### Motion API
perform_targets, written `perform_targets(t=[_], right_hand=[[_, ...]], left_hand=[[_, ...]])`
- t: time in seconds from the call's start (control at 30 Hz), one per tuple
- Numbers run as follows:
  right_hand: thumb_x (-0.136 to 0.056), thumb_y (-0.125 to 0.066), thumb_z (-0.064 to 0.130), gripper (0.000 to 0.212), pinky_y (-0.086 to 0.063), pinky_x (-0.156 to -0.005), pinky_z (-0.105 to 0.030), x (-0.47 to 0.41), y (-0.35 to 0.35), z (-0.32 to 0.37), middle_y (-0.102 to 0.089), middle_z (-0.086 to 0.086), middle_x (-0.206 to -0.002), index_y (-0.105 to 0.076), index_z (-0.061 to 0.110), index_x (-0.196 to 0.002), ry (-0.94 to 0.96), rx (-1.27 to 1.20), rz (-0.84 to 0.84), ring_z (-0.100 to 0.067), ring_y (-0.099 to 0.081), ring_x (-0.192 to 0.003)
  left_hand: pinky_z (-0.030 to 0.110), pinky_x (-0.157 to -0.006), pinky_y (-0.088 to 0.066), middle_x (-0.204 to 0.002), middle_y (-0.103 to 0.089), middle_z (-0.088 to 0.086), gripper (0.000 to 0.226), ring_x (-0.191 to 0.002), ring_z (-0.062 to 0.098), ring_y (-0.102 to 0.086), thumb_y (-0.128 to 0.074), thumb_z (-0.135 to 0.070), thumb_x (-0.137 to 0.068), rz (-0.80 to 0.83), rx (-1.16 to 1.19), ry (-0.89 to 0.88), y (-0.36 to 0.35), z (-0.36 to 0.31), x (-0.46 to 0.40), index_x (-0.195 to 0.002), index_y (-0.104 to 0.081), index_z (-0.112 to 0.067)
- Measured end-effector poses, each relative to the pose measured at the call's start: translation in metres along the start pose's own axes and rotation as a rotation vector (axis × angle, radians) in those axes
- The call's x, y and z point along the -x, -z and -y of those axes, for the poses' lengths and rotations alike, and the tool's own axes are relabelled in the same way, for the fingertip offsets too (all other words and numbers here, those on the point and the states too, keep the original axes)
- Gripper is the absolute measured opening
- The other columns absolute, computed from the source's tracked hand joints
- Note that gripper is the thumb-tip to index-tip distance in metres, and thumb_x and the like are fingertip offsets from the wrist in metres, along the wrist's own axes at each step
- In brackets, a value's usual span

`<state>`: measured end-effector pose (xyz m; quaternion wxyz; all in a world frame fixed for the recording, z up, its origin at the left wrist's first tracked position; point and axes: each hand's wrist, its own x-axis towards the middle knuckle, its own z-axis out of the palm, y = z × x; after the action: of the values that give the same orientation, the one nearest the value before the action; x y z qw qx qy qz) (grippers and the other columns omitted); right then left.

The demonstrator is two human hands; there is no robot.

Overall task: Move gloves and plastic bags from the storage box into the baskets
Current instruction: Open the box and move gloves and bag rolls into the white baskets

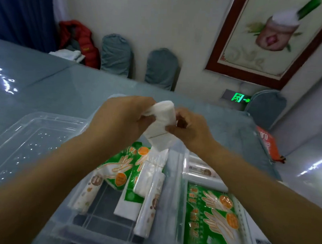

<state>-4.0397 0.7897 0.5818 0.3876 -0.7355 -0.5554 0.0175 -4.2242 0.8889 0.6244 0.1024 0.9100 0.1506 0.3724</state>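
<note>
- Though sorting looks under way, the clear storage box [176, 178] at 6 o'clock keeps much stock: green glove packs [120, 166] and rolls of plastic bags [148, 210].
- At 5 o'clock another glove pack [215, 214] lies in what I take for a basket [251, 227].
- Mid-frame, both hands, left [119, 117] and right [191, 127], clamp one white bag roll [162, 122] above the box.
- At 9 o'clock a clear tray [15, 138] sits bare on the worktop [65, 83].

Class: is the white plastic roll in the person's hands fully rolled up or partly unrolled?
Partly unrolled: a loose flat end hangs from the white plastic roll, held by left hand and right hand.
</note>
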Motion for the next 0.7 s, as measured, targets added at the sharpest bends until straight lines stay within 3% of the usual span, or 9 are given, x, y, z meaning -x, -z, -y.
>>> perform_targets(t=[0.1,0.17,0.27,0.37,0.47,0.6,0.7], right_hand=[[-0.072,-0.077,0.014,0.028,-0.037,-0.055,-0.006,0.006,0.036,-0.002,-0.056,0.017,-0.07,-0.055,0.031,-0.076,-0.036,-0.135,-0.135,0.004,-0.048,-0.059],[-0.075,-0.075,0.019,0.029,-0.037,-0.058,-0.004,0.011,0.061,-0.007,-0.054,0.019,-0.075,-0.053,0.037,-0.076,-0.047,-0.151,-0.168,0.008,-0.049,-0.064],[-0.08,-0.07,0.022,0.023,-0.037,-0.061,-0.001,0.025,0.099,-0.021,-0.056,0.021,-0.08,-0.054,0.038,-0.079,-0.053,-0.187,-0.209,0.014,-0.05,-0.069],[-0.083,-0.069,0.022,0.011,-0.039,-0.059,-0.004,0.046,0.133,-0.049,-0.058,0.016,-0.078,-0.058,0.025,-0.084,-0.09,-0.245,-0.233,0.009,-0.053,-0.067],[-0.082,-0.07,0.022,0.016,-0.039,-0.054,-0.005,0.076,0.166,-0.093,-0.058,0.01,-0.077,-0.055,0.026,-0.085,-0.185,-0.187,-0.162,0.001,-0.052,-0.064],[-0.078,-0.071,0.021,0.023,-0.04,-0.054,-0.005,0.13,0.206,-0.161,-0.057,0.014,-0.071,-0.053,0.034,-0.074,-0.338,-0.116,-0.069,0.009,-0.053,-0.061],[-0.081,-0.068,0.024,0.011,-0.046,-0.062,-0.018,0.175,0.231,-0.22,-0.062,0.008,-0.078,-0.06,0.03,-0.081,-0.483,-0.141,-0.065,-0.004,-0.057,-0.07]], left_hand=[[0.035,-0.059,-0.046,-0.074,-0.066,0.01,0.023,-0.066,0.033,-0.06,-0.058,-0.031,-0.078,-0.063,0.062,-0.036,0.006,-0.03,-0.029,-0.089,-0.066,-0.013],[0.037,-0.059,-0.049,-0.068,-0.063,0.005,0.026,-0.062,0.029,-0.057,-0.058,-0.032,-0.076,-0.101,0.134,-0.044,0.012,-0.053,-0.048,-0.093,-0.067,-0.014],[0.024,-0.053,-0.044,-0.062,-0.054,-0.015,0.02,-0.054,0.006,-0.051,-0.064,-0.03,-0.076,-0.104,0.238,-0.046,0.01,-0.081,-0.078,-0.092,-0.068,-0.017],[-0.002,-0.055,-0.04,-0.074,-0.058,-0.019,0.016,-0.063,-0.017,-0.054,-0.068,-0.024,-0.079,0.022,0.38,0.022,-0.014,-0.114,-0.106,-0.091,-0.061,-0.031],[0.01,-0.06,-0.045,-0.071,-0.06,-0.01,0.014,-0.058,-0.005,-0.054,-0.07,-0.018,-0.078,0.096,0.477,0.106,-0.068,-0.148,-0.119,-0.088,-0.063,-0.024],[0.019,-0.059,-0.055,-0.078,-0.067,-0.005,0.019,-0.069,0.004,-0.065,-0.072,-0.012,-0.075,0.267,0.72,0.327,-0.158,-0.188,-0.124,-0.083,-0.065,-0.027],[0.021,-0.057,-0.057,-0.082,-0.066,0.006,0.013,-0.071,0.015,-0.067,-0.069,-0.007,-0.078,0.352,0.874,0.473,-0.233,-0.22,-0.121,-0.082,-0.062,-0.017]])
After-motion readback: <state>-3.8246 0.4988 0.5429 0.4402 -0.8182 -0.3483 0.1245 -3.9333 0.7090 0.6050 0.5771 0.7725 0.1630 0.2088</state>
